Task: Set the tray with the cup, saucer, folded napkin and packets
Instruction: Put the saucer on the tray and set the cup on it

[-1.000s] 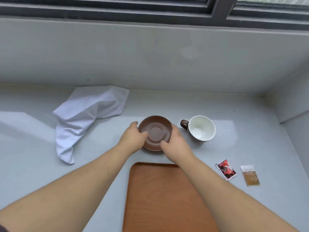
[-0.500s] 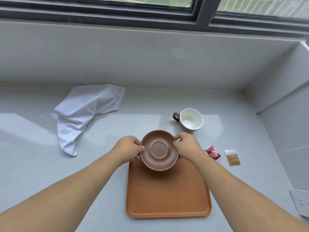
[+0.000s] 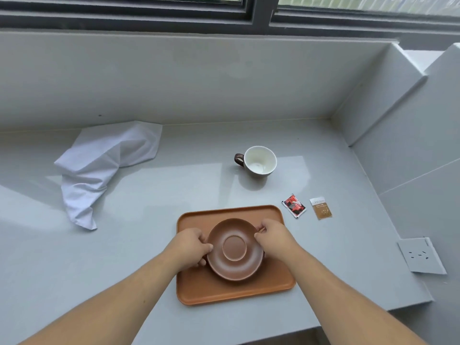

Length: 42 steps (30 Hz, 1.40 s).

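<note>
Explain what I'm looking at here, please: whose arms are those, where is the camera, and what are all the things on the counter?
There is no machine here. A person wears a camera on the head, looking forward and down, so the two bare arms reaching in from the bottom are the person's own. The left hand and right hand grip opposite edges of a brown saucer, which is over the orange-brown tray; whether it already rests on it is hard to tell. On the grey counter lie the remaining things: a crumpled white napkin at the left, an empty cup with a brown handle behind the tray, and a red packet and a tan packet to the right.
</note>
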{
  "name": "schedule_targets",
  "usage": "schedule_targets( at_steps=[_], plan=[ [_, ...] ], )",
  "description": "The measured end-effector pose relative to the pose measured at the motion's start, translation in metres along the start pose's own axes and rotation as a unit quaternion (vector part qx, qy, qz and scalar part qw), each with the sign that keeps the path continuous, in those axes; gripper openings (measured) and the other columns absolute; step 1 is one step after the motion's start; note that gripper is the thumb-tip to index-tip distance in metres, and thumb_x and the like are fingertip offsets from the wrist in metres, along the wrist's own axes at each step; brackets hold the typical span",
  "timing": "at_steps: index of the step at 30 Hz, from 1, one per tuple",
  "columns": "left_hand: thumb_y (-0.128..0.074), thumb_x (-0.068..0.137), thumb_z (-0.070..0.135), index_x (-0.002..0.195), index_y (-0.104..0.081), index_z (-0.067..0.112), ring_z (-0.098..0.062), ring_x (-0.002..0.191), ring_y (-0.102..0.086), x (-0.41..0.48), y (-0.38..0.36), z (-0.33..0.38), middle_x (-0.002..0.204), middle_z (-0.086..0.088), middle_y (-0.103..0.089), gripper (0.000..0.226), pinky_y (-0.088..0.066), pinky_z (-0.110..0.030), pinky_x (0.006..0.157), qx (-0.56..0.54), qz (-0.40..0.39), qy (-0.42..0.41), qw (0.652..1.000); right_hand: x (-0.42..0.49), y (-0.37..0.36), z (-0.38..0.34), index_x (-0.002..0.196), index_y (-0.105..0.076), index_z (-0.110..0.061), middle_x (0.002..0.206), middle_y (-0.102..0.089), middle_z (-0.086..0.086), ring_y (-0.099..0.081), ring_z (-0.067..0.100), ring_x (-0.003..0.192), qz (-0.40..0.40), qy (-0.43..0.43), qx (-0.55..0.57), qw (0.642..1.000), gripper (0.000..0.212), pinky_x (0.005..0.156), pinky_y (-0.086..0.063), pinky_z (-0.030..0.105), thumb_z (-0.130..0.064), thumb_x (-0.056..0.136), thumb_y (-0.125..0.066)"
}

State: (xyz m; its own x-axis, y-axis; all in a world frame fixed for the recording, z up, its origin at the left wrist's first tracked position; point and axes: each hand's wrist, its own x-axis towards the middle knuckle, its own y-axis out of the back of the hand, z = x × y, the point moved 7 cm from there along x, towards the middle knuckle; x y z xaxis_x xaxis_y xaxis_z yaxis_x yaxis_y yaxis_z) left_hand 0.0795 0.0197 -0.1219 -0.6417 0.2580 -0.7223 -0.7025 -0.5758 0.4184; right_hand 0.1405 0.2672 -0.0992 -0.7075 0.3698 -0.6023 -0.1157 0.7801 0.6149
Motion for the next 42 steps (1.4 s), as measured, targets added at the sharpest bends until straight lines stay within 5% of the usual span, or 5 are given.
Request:
schedule_targets(
  at_steps=[11, 19, 24, 33, 42],
  plan=[
    [-0.069, 0.091, 0.022, 0.085, -0.058, 0.014, -0.016, 0.057, -0.074, -0.002, 0.001, 0.004, 0.077, -0.009, -0.077, 0.015, -0.062, -0.034, 0.061, 0.026, 0.021, -0.003, 0.999, 0.005, -0.006, 0.01, 0.093, -0.065, -0.013, 0.078, -0.065, 0.005, -0.072, 0.038, 0.084, -0.01, 0.011, 0.011, 1.0, 0.008, 0.07, -0.064, 0.05, -0.013, 0.09, -0.057],
    [-0.059, 0.073, 0.06, 0.074, -0.06, 0.026, -0.011, 0.076, -0.063, -0.001, 0.03, 0.05, 0.079, 0.012, -0.067, 0.034, -0.049, -0.029, 0.062, 0.261, 0.113, -0.014, 0.959, 0.022, 0.024, -0.008, 0.086, -0.066, -0.022, 0.075, -0.064, -0.009, -0.065, 0.02, 0.075, 0.01, 0.039, -0.006, 0.999, 0.012, 0.072, -0.058, 0.033, -0.02, 0.086, -0.055],
    [-0.059, 0.086, 0.055, 0.119, -0.059, 0.032, -0.019, 0.101, -0.065, 0.035, 0.055, 0.118, 0.109, 0.009, -0.071, 0.041, -0.054, -0.035, 0.082, 0.196, 0.154, -0.087, 0.964, 0.058, 0.089, -0.037, 0.097, -0.062, -0.026, 0.079, -0.065, -0.006, -0.064, 0.017, 0.073, 0.1, 0.044, 0.038, 0.993, 0.011, 0.056, -0.042, 0.028, -0.025, 0.089, -0.055],
    [-0.052, 0.097, 0.026, 0.159, -0.027, 0.035, -0.028, 0.128, -0.057, 0.124, 0.061, 0.2, 0.155, -0.003, -0.05, 0.068, -0.047, -0.036, 0.097, 0.129, 0.113, -0.114, 0.979, 0.135, 0.106, -0.042, 0.155, -0.037, -0.029, 0.137, -0.058, -0.002, -0.067, 0.027, 0.112, 0.033, 0.022, 0.176, 0.984, 0.058, 0.101, -0.055, 0.048, -0.031, 0.097, -0.047],
    [-0.059, 0.098, 0.028, 0.105, -0.065, 0.036, -0.011, 0.082, -0.061, 0.126, 0.054, 0.186, 0.092, 0.013, -0.067, 0.012, -0.041, -0.025, 0.061, 0.103, 0.11, -0.117, 0.982, 0.139, 0.099, -0.048, 0.128, -0.063, -0.025, 0.104, -0.065, -0.002, -0.069, 0.029, 0.099, 0.017, 0.01, 0.262, 0.965, 0.033, 0.085, -0.064, 0.054, -0.019, 0.098, -0.053]
  ],
)
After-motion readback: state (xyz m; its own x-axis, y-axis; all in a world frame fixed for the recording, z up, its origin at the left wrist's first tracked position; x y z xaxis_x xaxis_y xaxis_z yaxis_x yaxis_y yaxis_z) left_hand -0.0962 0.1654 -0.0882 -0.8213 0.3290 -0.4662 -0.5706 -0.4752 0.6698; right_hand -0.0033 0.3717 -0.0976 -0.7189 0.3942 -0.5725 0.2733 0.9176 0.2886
